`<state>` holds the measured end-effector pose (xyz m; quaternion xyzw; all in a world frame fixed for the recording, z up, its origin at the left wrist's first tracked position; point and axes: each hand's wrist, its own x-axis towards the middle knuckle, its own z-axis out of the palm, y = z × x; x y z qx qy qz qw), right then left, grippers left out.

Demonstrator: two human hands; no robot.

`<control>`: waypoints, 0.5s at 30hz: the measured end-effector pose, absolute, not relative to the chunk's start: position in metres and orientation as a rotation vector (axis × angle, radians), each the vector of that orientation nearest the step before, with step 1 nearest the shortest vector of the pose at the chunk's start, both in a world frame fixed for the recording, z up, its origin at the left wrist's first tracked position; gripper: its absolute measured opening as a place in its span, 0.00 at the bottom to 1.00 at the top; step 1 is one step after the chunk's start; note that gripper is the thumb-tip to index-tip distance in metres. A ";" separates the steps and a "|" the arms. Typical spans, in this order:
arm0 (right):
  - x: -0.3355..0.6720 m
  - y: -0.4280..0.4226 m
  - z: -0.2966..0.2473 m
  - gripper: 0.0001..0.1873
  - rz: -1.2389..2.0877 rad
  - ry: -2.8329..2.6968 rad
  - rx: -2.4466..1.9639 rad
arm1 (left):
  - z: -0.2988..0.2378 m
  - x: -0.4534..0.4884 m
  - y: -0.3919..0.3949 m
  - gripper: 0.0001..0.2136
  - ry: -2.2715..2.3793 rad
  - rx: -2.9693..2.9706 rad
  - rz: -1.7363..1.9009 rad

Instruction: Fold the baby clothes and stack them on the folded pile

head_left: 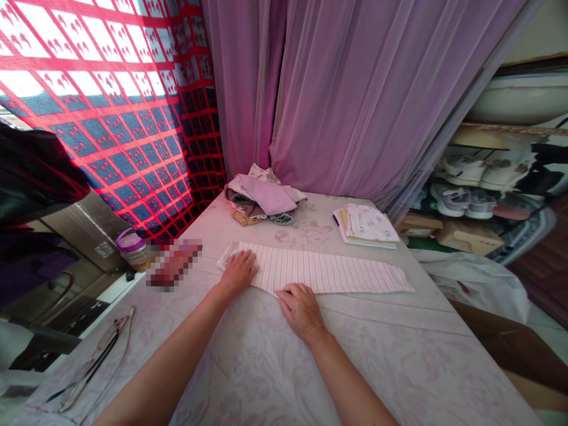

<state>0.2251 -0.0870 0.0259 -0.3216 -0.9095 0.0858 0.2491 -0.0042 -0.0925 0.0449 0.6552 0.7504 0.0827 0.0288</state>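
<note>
A pink-and-white striped garment (328,271), long and narrow like trousers folded lengthwise, lies flat across the table. On its left end rests my left hand (241,271), palm down with the fingers stretched out over the cloth. My right hand (302,307) is at the near edge, left of the garment's middle. Its fingers are curled and its thumb meets the cloth's edge, so it appears to pinch the fabric there. The garment's right end lies free of both hands.
A heap of clothes (266,198) sits in a wicker basket (242,216) at the back. Folded cloths (368,226) are stacked at the back right. Cords (100,355) lie front left, near a blurred reddish item (173,266). Shelves with shoes (461,198) stand right; curtains (346,100) hang behind.
</note>
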 end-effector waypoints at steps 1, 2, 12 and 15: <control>0.225 -0.087 0.026 0.09 0.236 -2.478 -0.878 | 0.041 -0.003 -0.092 0.19 2.332 2.019 0.237; 0.225 -0.087 0.026 0.09 0.236 -2.477 -0.882 | 0.038 -0.003 -0.091 0.20 2.350 2.015 0.216; 0.225 -0.086 0.027 0.09 0.231 -2.487 -0.895 | 0.039 -0.020 -0.076 0.26 2.371 2.057 0.144; 0.225 -0.087 0.027 0.09 0.232 -2.485 -0.900 | 0.037 -0.022 -0.077 0.28 2.386 1.992 0.054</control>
